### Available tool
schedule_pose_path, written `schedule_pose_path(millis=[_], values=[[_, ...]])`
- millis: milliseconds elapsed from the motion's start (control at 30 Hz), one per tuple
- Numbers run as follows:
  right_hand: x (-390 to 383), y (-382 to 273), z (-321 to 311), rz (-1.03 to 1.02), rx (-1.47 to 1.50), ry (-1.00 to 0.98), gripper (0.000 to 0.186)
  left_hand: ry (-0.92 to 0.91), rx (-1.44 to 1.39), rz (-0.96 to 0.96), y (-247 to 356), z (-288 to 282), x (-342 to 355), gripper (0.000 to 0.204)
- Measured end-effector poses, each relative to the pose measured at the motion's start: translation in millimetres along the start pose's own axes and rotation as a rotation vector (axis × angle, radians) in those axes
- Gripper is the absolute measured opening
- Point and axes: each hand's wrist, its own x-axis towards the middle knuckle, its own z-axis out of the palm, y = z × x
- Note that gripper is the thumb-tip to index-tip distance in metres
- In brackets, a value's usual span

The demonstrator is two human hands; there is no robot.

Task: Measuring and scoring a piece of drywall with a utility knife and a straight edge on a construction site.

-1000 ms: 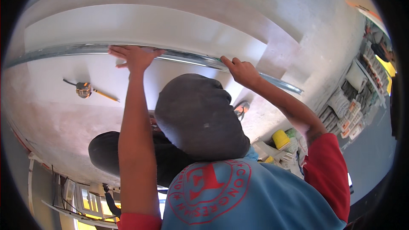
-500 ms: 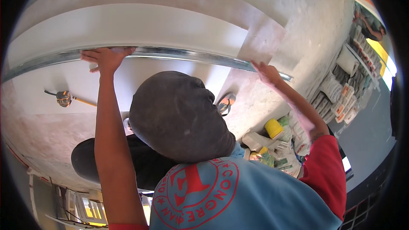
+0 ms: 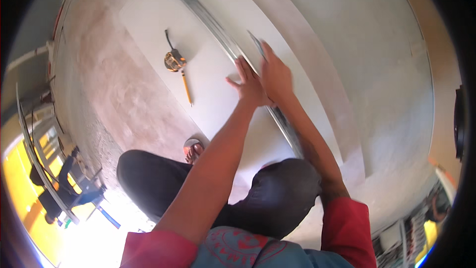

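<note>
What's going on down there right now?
A person crouches over a large white board, with a long metal strip lying across it. Their left hand is on the strip, thumb spread out to the side. The right hand, close beside it, grips a thin, pointed tool; whether its tip touches the board is unclear. A tape measure and a yellow pencil lie on the board, left of the strip.
</note>
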Motion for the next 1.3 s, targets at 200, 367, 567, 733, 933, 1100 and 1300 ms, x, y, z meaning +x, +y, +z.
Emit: schedule_pose_path(millis=[200,367,567,733,933,1100,1300], values=[[154.3,-85.1,71.6,-0.109,0.023,-0.115,0.044,-0.008,-0.027,0.002,-7.9,7.7,-0.1,0.151],[185.7,-91.1,88.1,-0.136,-0.021,-0.166,0.046,-0.088,0.021,0.006,-1.4,0.1,-0.3,0.145],[199.9,-110.7,80.5,-0.101,-0.064,-0.279,0.049,0.023,-0.03,-0.019,-3.8,3.2,-0.4,0.134],[206.4,-114.2,84.0,-0.064,-0.069,-0.312,0.05,-0.028,-0.022,-0.031,-4.1,-2.7,-1.5,0.135],[205.6,-117.6,80.6,-0.087,-0.125,-0.373,0.047,0.048,-0.042,-0.023,-6.0,4.7,-2.2,0.134],[166.9,-96.9,64.8,-0.056,-0.143,-0.404,0.044,-0.098,0.082,-0.01,-5.7,-13.1,-6.5,0.135],[52.2,-36.6,23.8,-0.008,-0.123,-0.401,0.045,-0.175,-0.068,0.149,-7.8,3.3,-1.7,0.125]])
